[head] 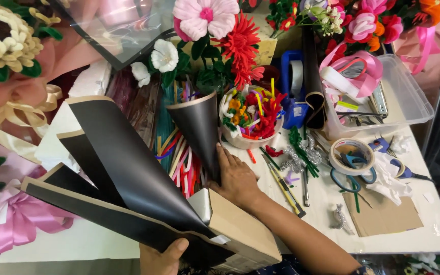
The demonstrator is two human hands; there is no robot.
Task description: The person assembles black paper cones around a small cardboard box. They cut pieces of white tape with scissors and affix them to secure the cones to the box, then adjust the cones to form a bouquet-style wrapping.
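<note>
My left hand grips the near edge of several black wrapping sheets with tan borders, fanned out over a cardboard box. My right hand holds the lower end of a black paper cone wrapped around a bunch of pipe-cleaner flowers: white flowers, a pink flower and a red spiky flower. The cone stands upright with its point down by my fingers.
A bowl of coloured pipe cleaners sits right of the cone. Scissors, a tape roll, a box cutter and a clear plastic bin with pink ribbon lie on the white table. Finished bouquets stand at left and back.
</note>
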